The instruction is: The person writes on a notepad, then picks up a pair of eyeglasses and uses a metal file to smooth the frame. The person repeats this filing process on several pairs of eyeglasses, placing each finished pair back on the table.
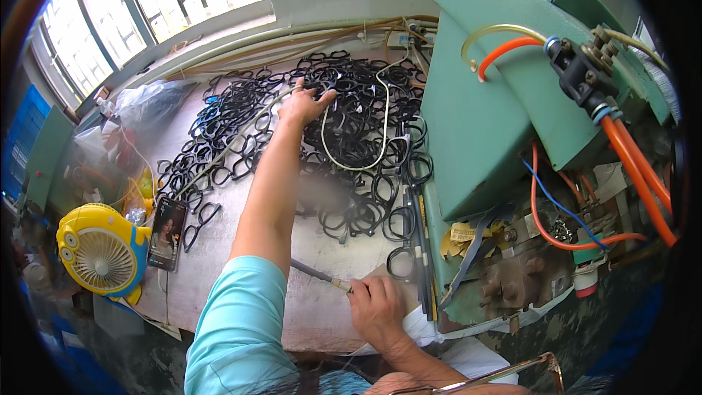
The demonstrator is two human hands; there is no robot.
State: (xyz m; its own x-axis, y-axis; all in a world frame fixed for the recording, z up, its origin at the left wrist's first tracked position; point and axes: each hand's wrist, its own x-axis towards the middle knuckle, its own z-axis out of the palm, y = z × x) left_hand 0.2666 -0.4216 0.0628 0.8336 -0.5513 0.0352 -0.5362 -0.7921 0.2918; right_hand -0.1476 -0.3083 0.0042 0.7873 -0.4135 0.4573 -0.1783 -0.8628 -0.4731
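Left hand (303, 106) stretched far across the bench (241, 263), fingers curled into the heap of black frames (344, 124), closing on one at the heap's near-left edge; right hand (376, 307) down at the bench's near edge, below the heap, fingers pinched around a thin tool (318, 274) lying slantwise toward the left; pale hose (365, 132) looped over the heap's middle; green machine (497, 95) just right of the heap, orange hoses (636, 168) on its far side; phone (167, 234) and yellow fan (102, 249) well left of the heap.
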